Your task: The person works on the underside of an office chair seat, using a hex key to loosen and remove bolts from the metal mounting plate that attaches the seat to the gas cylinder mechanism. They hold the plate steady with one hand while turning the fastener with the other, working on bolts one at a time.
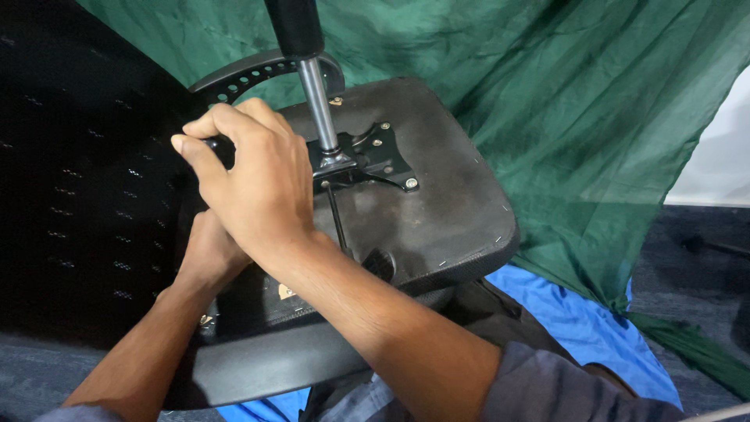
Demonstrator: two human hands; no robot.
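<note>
two hands, perhaps gripping knob, chair underside

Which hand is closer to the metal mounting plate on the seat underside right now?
Right. The right hand grips a black handle just left of the metal mounting plate, almost touching it. The left hand sits lower, under the right hand, farther from the plate.

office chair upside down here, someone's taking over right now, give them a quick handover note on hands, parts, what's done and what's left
Right hand: wrapped around a black knob at the seat's back edge.
Left hand: under the right hand, pressed on the seat underside; what it holds is hidden.
Chair lies inverted; gas cylinder stands in the mounting plate.
Done: plate screws look seated.
Left: knob end likely unfinished; armrest and backrest fixings unseen, check them.
</note>
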